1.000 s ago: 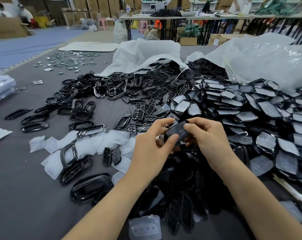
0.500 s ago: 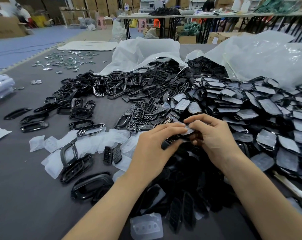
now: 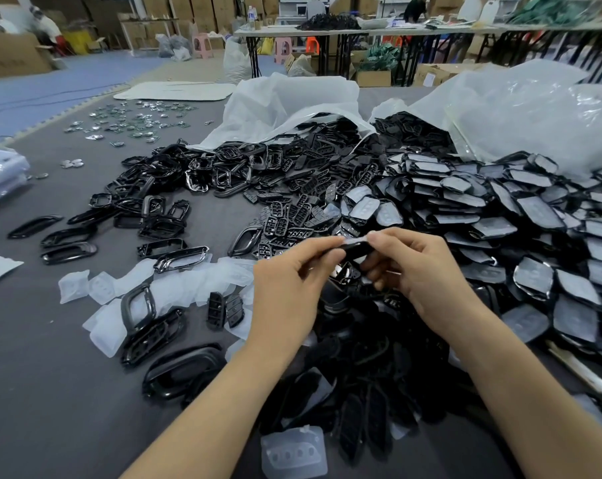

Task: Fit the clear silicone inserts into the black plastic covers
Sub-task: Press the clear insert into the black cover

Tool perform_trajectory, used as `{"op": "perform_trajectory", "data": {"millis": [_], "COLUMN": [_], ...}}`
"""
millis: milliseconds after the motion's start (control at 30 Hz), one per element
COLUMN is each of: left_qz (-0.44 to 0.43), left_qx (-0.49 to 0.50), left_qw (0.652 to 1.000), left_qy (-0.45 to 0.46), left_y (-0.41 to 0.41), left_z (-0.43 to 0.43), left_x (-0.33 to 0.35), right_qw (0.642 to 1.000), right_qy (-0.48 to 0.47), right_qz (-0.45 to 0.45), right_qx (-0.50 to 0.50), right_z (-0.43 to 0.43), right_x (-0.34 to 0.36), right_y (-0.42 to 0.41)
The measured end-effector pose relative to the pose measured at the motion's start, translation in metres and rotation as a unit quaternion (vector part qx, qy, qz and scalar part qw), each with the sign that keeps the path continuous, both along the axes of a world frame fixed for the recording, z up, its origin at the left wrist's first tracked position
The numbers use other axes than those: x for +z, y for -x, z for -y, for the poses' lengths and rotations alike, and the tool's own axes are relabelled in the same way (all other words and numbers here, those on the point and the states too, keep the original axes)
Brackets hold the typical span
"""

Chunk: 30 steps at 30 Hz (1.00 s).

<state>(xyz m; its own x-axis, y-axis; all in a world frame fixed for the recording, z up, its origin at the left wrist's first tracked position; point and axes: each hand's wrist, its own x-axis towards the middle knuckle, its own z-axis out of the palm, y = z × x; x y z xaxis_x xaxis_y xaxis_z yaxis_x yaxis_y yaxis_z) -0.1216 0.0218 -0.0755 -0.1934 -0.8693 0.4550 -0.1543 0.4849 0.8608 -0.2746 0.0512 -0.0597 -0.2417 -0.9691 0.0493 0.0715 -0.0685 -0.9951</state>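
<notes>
Both hands meet over the near middle of the grey table [image 3: 50, 392], the left hand [image 3: 289, 288] and right hand [image 3: 420, 274] each pinching an end of one black cover [image 3: 356, 250]. The clear insert [image 3: 356, 240] lies along its top edge under the fingertips, seemingly so they can press it in. Finished pieces [image 3: 534, 236] are heaped to the right.

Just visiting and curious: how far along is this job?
Done: a big heap of fitted covers lies at right. In hand: the left hand and right hand pinch one black cover with a clear insert. Left to do: many loose inserts and bare covers lie on the mat.
</notes>
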Motion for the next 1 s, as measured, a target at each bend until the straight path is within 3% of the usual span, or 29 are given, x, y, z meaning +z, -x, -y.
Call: {"op": "perform_trajectory", "data": {"millis": [133, 300, 767, 1000], "left_qz": [-0.112, -0.198, -0.229, -0.219], "left_qx": [-0.019, -0.092, -0.126, -0.119], "left_qw": [0.985, 0.948, 0.932, 0.94], "left_qy": [-0.13, -0.233, -0.252, -0.235], "left_y": [-0.0005, 0.0016, 0.0035, 0.0033], "left_z": [0.0045, 0.0049, 0.0025, 0.0036], "left_x": [0.0037, 0.0055, 0.0043, 0.0048], "right_qw": [0.997, 0.996, 0.998, 0.998], "right_qy": [0.015, 0.017, 0.018, 0.001], "right_qz": [-0.07, -0.082, -0.059, -0.016], "right_qx": [0.014, 0.002, 0.002, 0.056], "right_z": [-0.0009, 0.001, 0.0035, 0.0014], "right_x": [-0.0007, -0.0019, -0.0037, -0.0002], "right_y": [-0.0005, 0.0015, 0.0015, 0.0045]}}
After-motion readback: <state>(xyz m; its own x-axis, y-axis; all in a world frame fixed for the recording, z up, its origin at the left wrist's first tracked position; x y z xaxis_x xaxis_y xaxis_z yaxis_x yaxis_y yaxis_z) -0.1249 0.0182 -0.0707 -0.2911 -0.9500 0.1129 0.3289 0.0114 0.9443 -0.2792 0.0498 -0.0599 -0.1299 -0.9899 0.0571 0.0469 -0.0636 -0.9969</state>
